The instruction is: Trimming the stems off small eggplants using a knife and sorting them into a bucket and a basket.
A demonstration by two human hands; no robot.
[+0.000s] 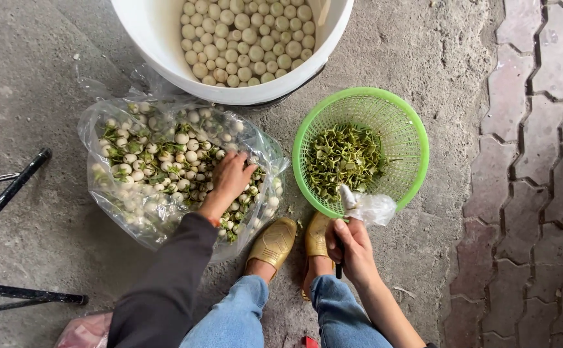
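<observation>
two hands are in view, both of the person who sits over the concrete floor [36, 77]. the left hand [228, 178] reaches into an open clear plastic bag [104, 193] on the floor and lies on the heap of small white eggplants with green caps [159, 158]; its fingers are bent down into the heap, and i cannot tell if they are closed on one fruit. the right hand [352, 248] is closed around a dark handle [338, 269], maybe of a small knife, and its forefinger is wrapped in a piece of thin plastic [366, 206] that sticks up over the rim of the basket. this green plastic basket [417, 129] stands just beside the right hand and holds many cut green caps [345, 158]. above the bag a big white bucket [159, 45] holds the peeled pale eggplants [249, 38]; its wall touches the top of the bag. two golden shoes [275, 241] stand between the bag and the basket. at the left side, black metal bars [7, 193] lie on the floor. at the right side there is brick paving [539, 161].
</observation>
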